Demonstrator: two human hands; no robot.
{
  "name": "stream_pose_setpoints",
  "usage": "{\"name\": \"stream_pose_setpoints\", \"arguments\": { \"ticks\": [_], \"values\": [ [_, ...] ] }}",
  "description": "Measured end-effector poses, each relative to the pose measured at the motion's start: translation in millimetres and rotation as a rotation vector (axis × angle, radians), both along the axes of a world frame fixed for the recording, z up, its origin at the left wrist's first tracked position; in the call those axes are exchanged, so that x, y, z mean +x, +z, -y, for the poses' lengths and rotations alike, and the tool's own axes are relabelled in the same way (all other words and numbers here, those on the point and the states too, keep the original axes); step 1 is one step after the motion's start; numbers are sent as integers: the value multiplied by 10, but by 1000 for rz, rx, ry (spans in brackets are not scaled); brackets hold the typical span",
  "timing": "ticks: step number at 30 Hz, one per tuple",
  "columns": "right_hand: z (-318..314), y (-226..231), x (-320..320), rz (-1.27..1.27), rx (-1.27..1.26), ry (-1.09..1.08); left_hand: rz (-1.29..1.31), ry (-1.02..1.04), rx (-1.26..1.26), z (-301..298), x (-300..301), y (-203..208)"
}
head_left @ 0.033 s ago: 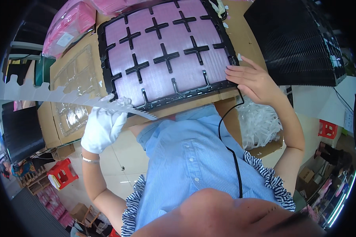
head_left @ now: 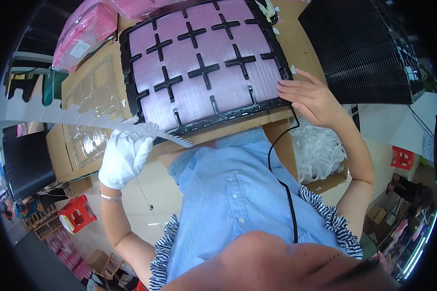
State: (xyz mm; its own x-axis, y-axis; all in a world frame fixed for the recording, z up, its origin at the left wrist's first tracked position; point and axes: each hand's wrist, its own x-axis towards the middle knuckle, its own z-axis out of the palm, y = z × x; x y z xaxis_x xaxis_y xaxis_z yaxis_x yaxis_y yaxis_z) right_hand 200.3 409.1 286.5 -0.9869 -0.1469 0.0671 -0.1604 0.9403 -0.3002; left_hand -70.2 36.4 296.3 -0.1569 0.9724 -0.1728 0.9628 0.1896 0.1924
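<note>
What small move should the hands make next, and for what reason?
Probably the gloved left hand should swing the notched pale strip inward over the black tray, while the right hand steadies it: the strip's long part sticks out leftward beyond the tray, and that hand rests at its near right corner.

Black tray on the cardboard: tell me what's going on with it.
The black tray lies on cardboard, pink material showing between its black crosses. By its near left corner, the person's gloved left hand holds a pale toothed strip. The bare right hand rests at the near right corner.
</note>
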Motion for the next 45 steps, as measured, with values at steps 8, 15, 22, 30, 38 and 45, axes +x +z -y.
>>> {"name": "stream_pose_setpoints", "arguments": {
  "ticks": [8, 15, 22, 30, 38, 45],
  "values": [
    [50, -93, -66, -152, 69, -13, -91, -13, 52, 104, -38, -101],
    [172, -24, -97, -246, 283, -122, -232, 29, 146, -11, 112, -171],
    [223, -70, -112, -264, 207, -163, -240, 135, 467, 42, 246, -210],
    [264, -558, -107, -220, -496, -487, 995, 1166, 652, 124, 171, -591],
    [265, -597, -86, -255, -310, -510, 766, 1128, 722, -59, 172, -479],
    [206, -549, -50, -400, -375, -597, 1424, 1074, 984, 59, -147, -13]
  ]
}}
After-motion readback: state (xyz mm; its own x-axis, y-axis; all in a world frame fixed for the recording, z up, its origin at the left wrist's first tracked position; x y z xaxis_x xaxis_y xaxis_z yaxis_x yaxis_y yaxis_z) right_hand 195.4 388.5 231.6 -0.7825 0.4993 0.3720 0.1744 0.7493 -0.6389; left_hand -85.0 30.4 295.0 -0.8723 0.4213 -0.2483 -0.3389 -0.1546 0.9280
